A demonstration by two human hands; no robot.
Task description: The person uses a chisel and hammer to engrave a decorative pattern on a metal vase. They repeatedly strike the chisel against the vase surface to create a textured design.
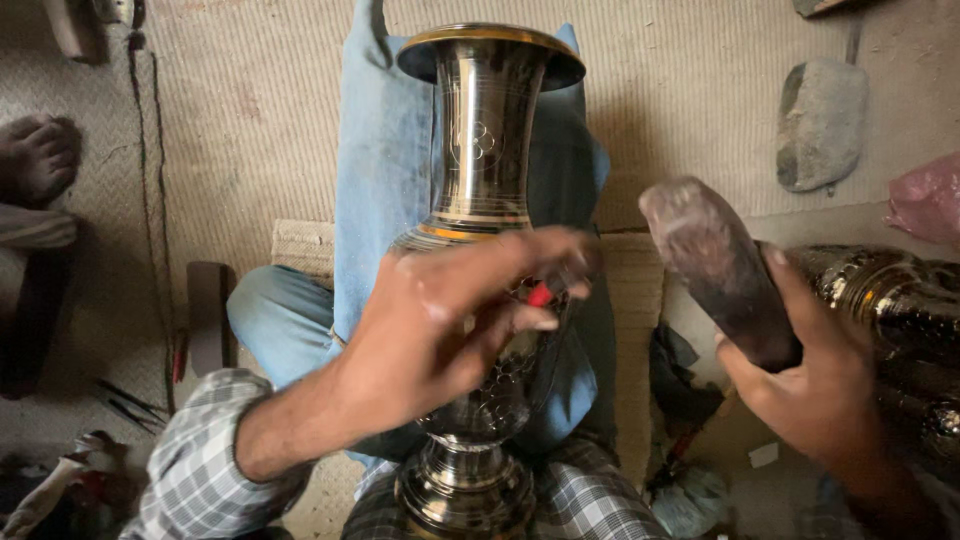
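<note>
A tall dark metal vase [487, 130] with a gold rim and engraved flowers lies across my lap on blue cloth [385, 170], its base toward me. My left hand [450, 320] rests over the vase's belly, fingers pinched on a small red-tipped tool [540, 294]. My right hand [815, 380] is to the right of the vase, gripping a worn wooden mallet [715, 265] that points up and left, raised clear of the vase.
Another engraved dark metal vessel [900, 300] lies at the right edge. A grey stone [820, 120] sits on the woven mat [250, 120] at upper right, a pink bag [925, 200] beside it. Another person's bare foot [40, 155] is at far left. Thin tools [130, 400] lie lower left.
</note>
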